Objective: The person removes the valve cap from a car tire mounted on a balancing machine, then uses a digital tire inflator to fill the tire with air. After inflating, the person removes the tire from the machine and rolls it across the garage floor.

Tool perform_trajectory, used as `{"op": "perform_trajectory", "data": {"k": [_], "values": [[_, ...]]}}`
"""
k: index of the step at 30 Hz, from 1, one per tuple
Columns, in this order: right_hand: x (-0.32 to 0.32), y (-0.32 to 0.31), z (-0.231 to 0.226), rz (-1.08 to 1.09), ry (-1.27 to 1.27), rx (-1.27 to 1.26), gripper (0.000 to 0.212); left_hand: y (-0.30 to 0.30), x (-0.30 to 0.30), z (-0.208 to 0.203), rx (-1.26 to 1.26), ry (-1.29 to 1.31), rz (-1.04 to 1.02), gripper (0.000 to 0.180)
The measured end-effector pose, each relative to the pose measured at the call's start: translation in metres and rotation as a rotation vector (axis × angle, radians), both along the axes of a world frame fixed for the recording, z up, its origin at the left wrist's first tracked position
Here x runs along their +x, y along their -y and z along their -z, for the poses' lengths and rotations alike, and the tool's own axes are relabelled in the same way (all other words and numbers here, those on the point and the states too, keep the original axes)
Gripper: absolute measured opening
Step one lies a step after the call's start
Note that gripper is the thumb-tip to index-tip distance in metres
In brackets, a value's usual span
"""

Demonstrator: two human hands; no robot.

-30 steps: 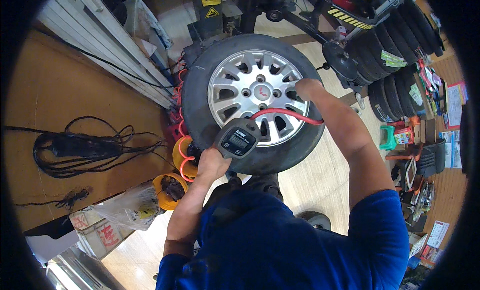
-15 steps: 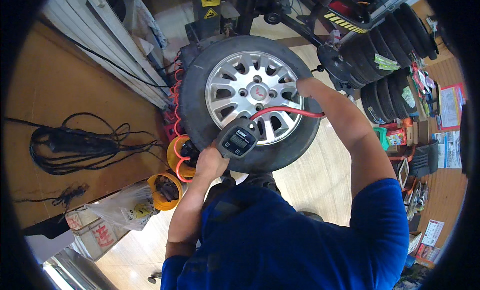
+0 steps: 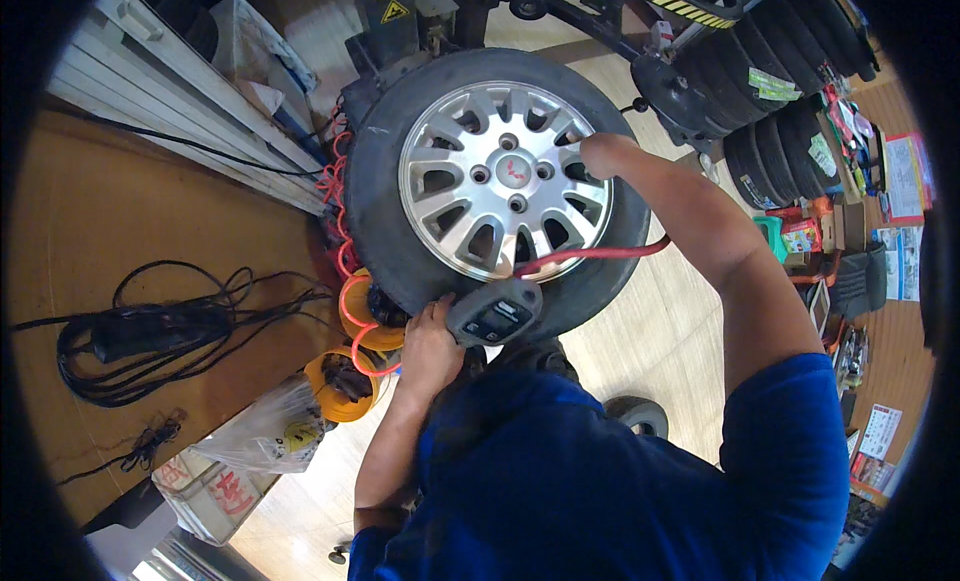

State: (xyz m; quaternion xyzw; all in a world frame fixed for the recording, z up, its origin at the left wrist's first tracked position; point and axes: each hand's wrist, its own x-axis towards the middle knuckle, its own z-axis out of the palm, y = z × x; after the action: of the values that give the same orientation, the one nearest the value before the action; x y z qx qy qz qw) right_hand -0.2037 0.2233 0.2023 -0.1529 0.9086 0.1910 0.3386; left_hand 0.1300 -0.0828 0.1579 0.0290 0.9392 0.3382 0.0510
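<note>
My left hand [image 3: 432, 353] is wrapped round a dark digital tyre inflator gauge [image 3: 510, 309], which is tilted over the lower part of a car wheel. The wheel has a silver multi-spoke alloy rim [image 3: 450, 146] and a black tyre [image 3: 375, 196]. From the gauge a red hose [image 3: 600, 252] runs right and passes behind my right forearm. At the rim's right edge my right hand [image 3: 608, 157] is closed with its fingers curled toward the spokes; what they hold is hidden. A coiled orange air line [image 3: 350, 299] hangs left of the tyre, down to my left wrist.
Yellow buckets [image 3: 345, 409] stand at the left, beside a brown surface with a coiled black cable [image 3: 150, 333]. Stacked tyres [image 3: 785, 151] and cluttered shelves line the right. Workshop machinery [image 3: 655, 81] is beyond the wheel. Another tyre [image 3: 638, 415] lies near my body.
My left hand has lowered and tilted the gauge, moving it slightly right, and the red hose has shifted down with it. My right hand stays at the rim's right edge. The view has shifted slightly.
</note>
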Motion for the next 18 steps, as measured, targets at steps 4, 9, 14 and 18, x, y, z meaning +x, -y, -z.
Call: {"op": "perform_trajectory", "data": {"k": [4, 9, 14, 18], "values": [[0.006, 0.014, 0.002, 0.039, 0.002, -0.016, 0.040, 0.003, -0.009, 0.000, 0.158, 0.166, -0.115, 0.046], [0.007, 0.009, 0.004, 0.025, 0.011, 0.007, 0.042, 0.005, -0.020, 0.015, 0.091, 0.175, -0.086, 0.042], [0.002, -0.003, 0.011, 0.012, -0.019, -0.032, 0.035, 0.004, -0.021, 0.016, 0.088, 0.171, -0.079, 0.034], [-0.009, -0.013, 0.025, -0.049, 0.027, 0.014, 0.032, 0.004, -0.025, 0.009, 0.067, 0.159, -0.063, 0.033]]}}
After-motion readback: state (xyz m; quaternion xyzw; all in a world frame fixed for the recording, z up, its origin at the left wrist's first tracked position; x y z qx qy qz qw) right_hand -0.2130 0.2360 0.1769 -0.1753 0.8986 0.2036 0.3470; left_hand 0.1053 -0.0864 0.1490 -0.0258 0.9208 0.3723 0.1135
